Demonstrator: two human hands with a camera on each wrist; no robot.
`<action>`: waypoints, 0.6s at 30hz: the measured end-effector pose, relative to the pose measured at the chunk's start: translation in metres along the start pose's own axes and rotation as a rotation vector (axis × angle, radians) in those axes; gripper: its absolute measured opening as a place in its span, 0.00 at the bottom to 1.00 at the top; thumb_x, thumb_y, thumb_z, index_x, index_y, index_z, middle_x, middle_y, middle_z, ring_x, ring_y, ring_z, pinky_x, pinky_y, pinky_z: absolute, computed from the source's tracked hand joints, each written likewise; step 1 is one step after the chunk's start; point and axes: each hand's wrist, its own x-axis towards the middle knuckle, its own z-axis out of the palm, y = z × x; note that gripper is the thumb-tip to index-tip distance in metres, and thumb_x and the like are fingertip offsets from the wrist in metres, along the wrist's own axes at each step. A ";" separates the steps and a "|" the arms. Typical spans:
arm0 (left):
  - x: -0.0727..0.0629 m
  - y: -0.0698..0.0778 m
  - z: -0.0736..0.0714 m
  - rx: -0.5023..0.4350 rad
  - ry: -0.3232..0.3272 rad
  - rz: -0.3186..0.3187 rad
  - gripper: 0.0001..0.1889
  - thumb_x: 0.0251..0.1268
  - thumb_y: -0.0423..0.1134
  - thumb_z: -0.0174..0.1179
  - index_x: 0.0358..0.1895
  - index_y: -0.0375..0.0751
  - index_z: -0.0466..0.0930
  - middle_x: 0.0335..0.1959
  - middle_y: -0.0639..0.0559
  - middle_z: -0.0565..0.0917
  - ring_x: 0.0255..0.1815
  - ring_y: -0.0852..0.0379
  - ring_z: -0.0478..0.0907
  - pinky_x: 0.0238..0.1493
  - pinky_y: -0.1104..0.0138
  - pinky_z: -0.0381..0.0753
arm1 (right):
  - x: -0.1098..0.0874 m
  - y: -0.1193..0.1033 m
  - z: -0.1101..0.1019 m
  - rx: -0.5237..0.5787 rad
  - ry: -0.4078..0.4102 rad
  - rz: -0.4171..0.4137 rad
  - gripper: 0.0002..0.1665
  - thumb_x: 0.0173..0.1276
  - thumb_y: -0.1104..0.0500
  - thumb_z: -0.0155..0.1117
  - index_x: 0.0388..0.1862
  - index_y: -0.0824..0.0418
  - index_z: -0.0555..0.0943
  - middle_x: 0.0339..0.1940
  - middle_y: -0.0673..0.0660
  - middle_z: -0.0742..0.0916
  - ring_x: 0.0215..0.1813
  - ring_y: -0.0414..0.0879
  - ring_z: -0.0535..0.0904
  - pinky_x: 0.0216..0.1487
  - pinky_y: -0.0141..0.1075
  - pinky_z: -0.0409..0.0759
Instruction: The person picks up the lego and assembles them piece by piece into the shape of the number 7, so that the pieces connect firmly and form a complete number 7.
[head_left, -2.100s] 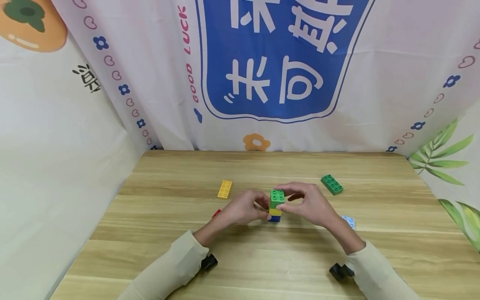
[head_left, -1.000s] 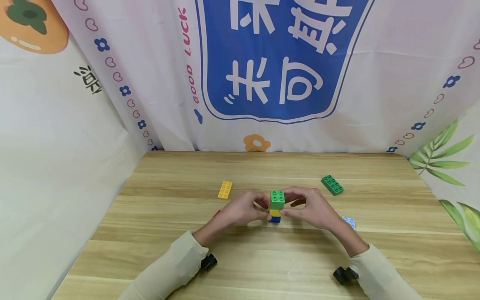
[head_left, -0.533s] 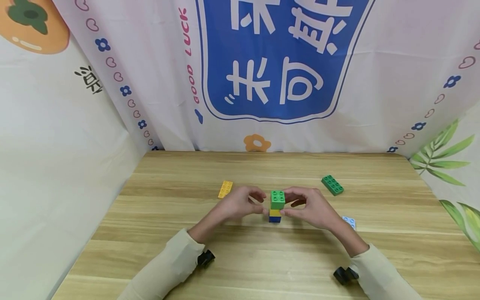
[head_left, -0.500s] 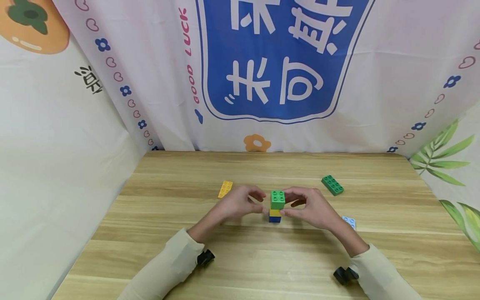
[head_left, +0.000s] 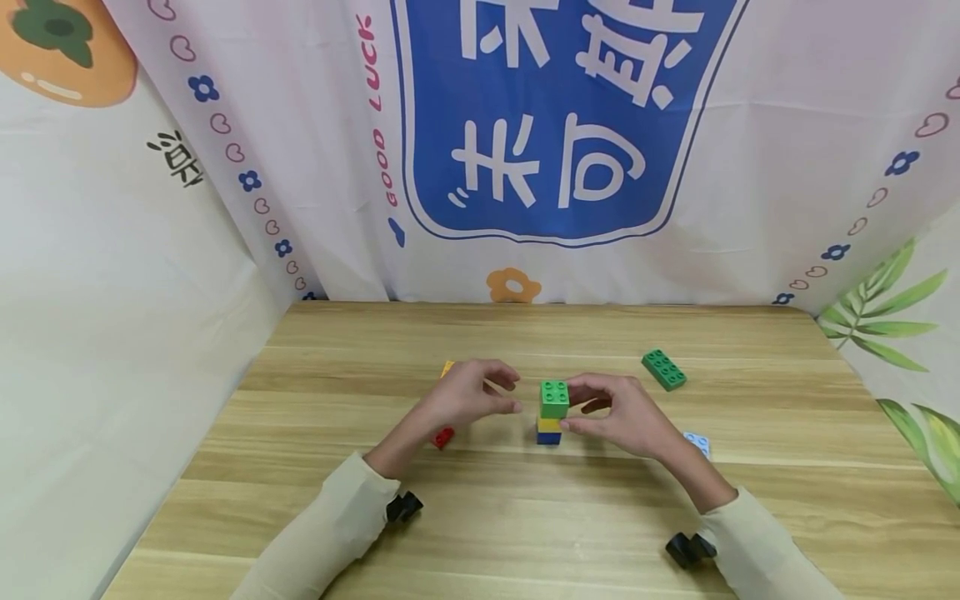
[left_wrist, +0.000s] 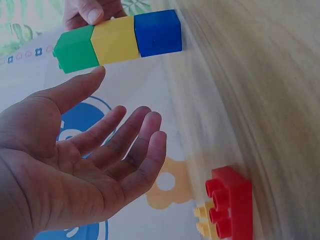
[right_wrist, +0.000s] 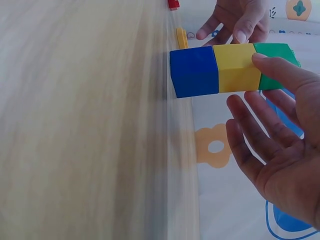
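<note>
A tower of three toy building blocks stands upright on the table: a blue block (head_left: 549, 438) at the bottom, a yellow block (head_left: 550, 425) in the middle and a bright green block (head_left: 554, 400) on top. My right hand (head_left: 626, 415) pinches the tower from the right. In the right wrist view its thumb lies where the yellow block (right_wrist: 235, 70) meets the green block (right_wrist: 274, 80). Left of the tower, my left hand (head_left: 471, 392) is held apart from it with relaxed fingers and nothing in them. The left wrist view shows that palm facing the tower.
A red brick (head_left: 443, 437) lies below the left hand, which partly covers a flat yellow brick (head_left: 447, 367). Behind the right hand is a dark green brick (head_left: 664, 370). A light blue brick (head_left: 699, 444) is partly hidden by the right forearm. A printed cloth (head_left: 442, 275) hangs behind the table.
My left hand has let go of the tower and moved left and away. Earlier, my right hand shifted from the green block down toward the yellow one. The tower stays in place.
</note>
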 end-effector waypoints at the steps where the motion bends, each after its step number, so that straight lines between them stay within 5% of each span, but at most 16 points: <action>1: 0.000 0.000 -0.001 -0.004 0.005 -0.004 0.22 0.68 0.38 0.75 0.63 0.37 0.85 0.59 0.42 0.89 0.50 0.51 0.89 0.55 0.59 0.91 | 0.000 0.000 0.000 -0.001 -0.001 0.001 0.28 0.67 0.53 0.82 0.63 0.59 0.86 0.52 0.57 0.93 0.53 0.55 0.92 0.55 0.44 0.91; 12: 0.002 -0.011 -0.016 -0.033 0.057 -0.056 0.24 0.70 0.43 0.75 0.65 0.39 0.84 0.61 0.42 0.88 0.55 0.48 0.87 0.56 0.57 0.90 | 0.000 -0.001 -0.002 -0.012 -0.005 0.018 0.30 0.67 0.52 0.82 0.65 0.58 0.85 0.53 0.56 0.93 0.54 0.55 0.91 0.57 0.46 0.90; 18: 0.002 -0.023 -0.025 -0.015 0.076 -0.034 0.27 0.71 0.44 0.74 0.67 0.36 0.82 0.62 0.40 0.88 0.58 0.44 0.87 0.59 0.55 0.90 | -0.001 0.001 -0.002 -0.014 -0.004 -0.001 0.29 0.67 0.52 0.81 0.64 0.61 0.85 0.53 0.58 0.93 0.54 0.54 0.91 0.56 0.43 0.91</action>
